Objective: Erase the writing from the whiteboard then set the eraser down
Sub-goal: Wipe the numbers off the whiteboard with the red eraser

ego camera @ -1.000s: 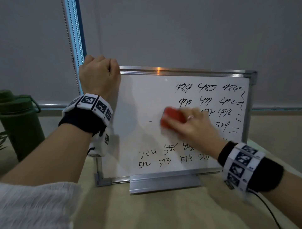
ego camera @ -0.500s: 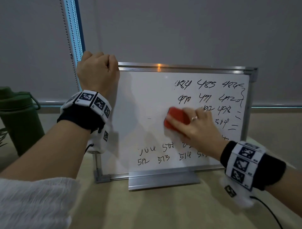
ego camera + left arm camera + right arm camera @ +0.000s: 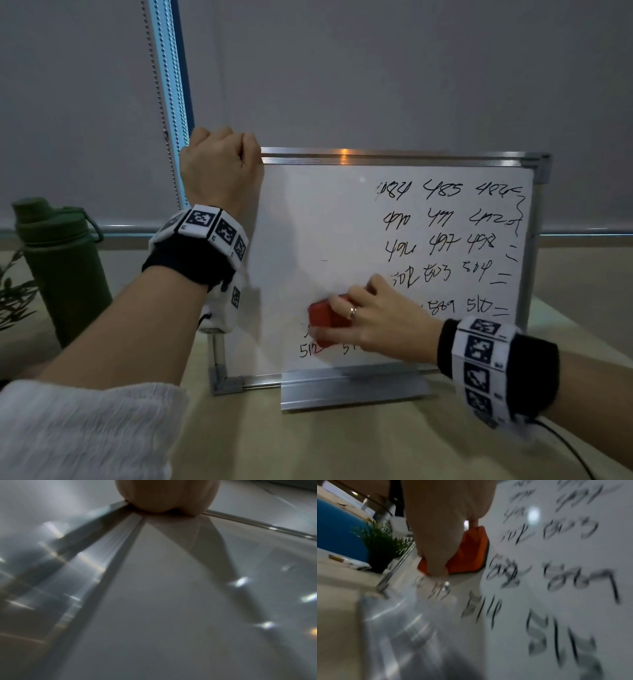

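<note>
A small metal-framed whiteboard (image 3: 308, 219) stands upright on the table. Black handwritten numbers fill its right half and bottom rows; its left half is wiped white. My right hand (image 3: 373, 318) grips a red eraser (image 3: 325, 317) and presses it flat on the board's lower middle, over the bottom rows. The right wrist view shows the eraser (image 3: 469, 550) under my fingers, with blurred writing beside it on the whiteboard (image 3: 556, 574). My left hand (image 3: 219, 164) is curled over the board's top left corner. In the left wrist view that hand (image 3: 168, 496) sits on the whiteboard (image 3: 163, 588) frame.
A dark green bottle (image 3: 58, 263) stands on the table at the left, with plant leaves (image 3: 17, 298) at the frame edge. A window blind with a bead chain (image 3: 161, 102) hangs behind. The board's metal foot (image 3: 352, 390) rests on the beige table (image 3: 308, 445).
My right hand has carried the eraser down and to the left, from the board's middle to the bottom rows. Rows it covered now show. The left hand stayed on the corner.
</note>
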